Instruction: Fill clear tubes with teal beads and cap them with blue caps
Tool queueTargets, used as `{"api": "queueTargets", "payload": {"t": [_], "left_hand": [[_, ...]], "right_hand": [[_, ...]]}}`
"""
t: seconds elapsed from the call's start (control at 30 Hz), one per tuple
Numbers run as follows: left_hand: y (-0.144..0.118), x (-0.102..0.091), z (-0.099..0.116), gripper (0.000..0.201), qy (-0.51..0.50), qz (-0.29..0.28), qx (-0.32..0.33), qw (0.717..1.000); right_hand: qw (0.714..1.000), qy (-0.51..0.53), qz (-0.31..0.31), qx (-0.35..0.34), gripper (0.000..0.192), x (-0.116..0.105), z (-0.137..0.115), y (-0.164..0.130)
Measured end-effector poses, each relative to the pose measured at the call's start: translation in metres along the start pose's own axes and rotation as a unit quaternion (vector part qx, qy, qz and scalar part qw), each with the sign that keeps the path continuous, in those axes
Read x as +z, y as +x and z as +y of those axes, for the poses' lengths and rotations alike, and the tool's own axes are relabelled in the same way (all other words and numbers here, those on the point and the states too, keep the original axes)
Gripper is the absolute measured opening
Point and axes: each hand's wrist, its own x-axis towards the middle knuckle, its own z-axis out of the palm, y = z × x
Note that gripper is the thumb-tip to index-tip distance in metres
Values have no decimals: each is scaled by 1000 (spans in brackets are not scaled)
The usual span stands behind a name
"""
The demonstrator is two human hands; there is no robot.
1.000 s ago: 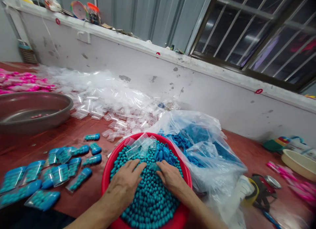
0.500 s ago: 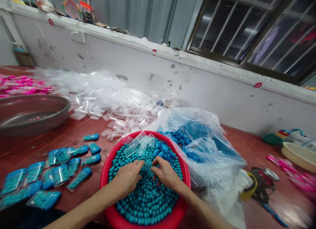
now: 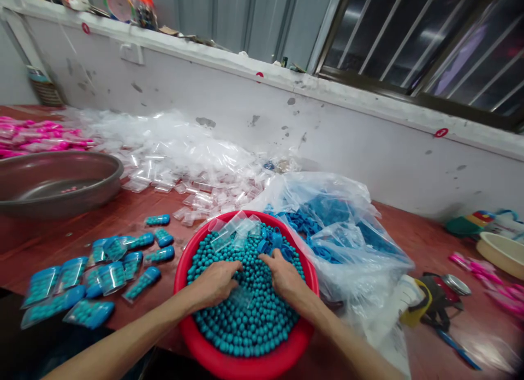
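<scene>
A red basin (image 3: 182, 265) full of teal beads (image 3: 245, 336) stands in front of me. Over the beads, my left hand (image 3: 216, 284) is closed on a clear plastic case (image 3: 241, 296), which is blurred and hard to see against them. My right hand (image 3: 286, 279) is at the basin's right side with thumb and forefinger apart, the fingertips beside a small heap of blue caps (image 3: 276, 242). Its lower fingers are partly hidden. Several empty clear cases (image 3: 235, 232) lie on the beads at the far rim.
Filled cases with blue caps (image 3: 112, 277) lie left of the basin. Behind them are a grey-brown tub (image 3: 61, 200) and a pile of clear cases (image 3: 196, 189). A plastic bag (image 3: 352, 243) of blue caps touches the basin's right side. Pink pieces (image 3: 483, 273) lie far right.
My hands have moved apart. The right has shifted toward the blue caps, while the left has drawn slightly down with the clear case. The view has shifted slightly.
</scene>
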Motion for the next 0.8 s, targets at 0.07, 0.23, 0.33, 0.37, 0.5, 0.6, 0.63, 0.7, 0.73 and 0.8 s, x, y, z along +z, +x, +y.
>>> {"api": "queueTargets", "payload": {"t": [0.07, 0.23, 0.33, 0.37, 0.5, 0.6, 0.63, 0.7, 0.73, 0.8], "left_hand": [[-1, -2, 2, 31, 0, 4, -8, 1000], [-3, -3, 10, 30, -10, -28, 24, 999], [-1, 3, 14, 31, 24, -33, 53, 998], [0, 6, 16, 30, 41, -33, 61, 997], [4, 9, 18, 31, 99, -40, 94, 990], [8, 4, 18, 32, 126, -43, 105, 985], [10, 2, 17, 31, 117, -53, 105, 986], [16, 3, 18, 24, 76, -84, 100, 989], [20, 6, 19, 18, 53, -101, 95, 989], [29, 16, 25, 6, 11, -121, 85, 989]], "right_hand": [[998, -48, 28, 37, 44, -4, 5, 1], [999, -37, 29, 10, 42, 3, 7, 3], [998, -35, 43, 40, 30, 7, 12, 3], [997, -37, 48, 50, 29, 7, 14, 2], [996, -62, 23, 55, 36, 5, 22, -1], [994, -82, 22, 63, 44, 6, 22, -3], [994, -81, 32, 67, 45, 6, 21, -5], [994, -80, 44, 65, 38, 7, 18, -8], [994, -82, 40, 57, 34, 7, 16, -10], [995, -88, 11, 44, 29, 8, 13, -15]]}}
